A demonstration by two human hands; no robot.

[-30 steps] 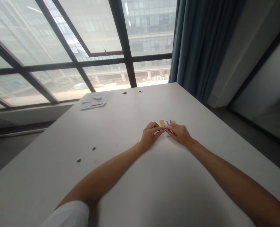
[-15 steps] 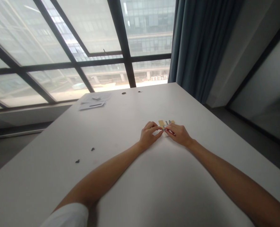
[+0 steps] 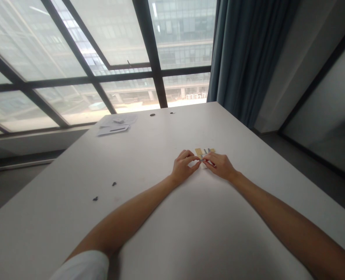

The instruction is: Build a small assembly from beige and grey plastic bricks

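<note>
Counted at my two hands: one small grey piece, pinched between thumb and forefinger of both my left hand and my right hand, whose tips nearly meet. Just beyond them on the counter lie two yellow patches, with grey strips between; my right fingers obstruct the near part, so I cannot tell whether these form one item. Two dark bits lie left of my left hand, well apart from it. Farther off, ahead and left: papers bearing one pale object, and one dark disc. One blue curtain hangs beyond my right hand.
</note>
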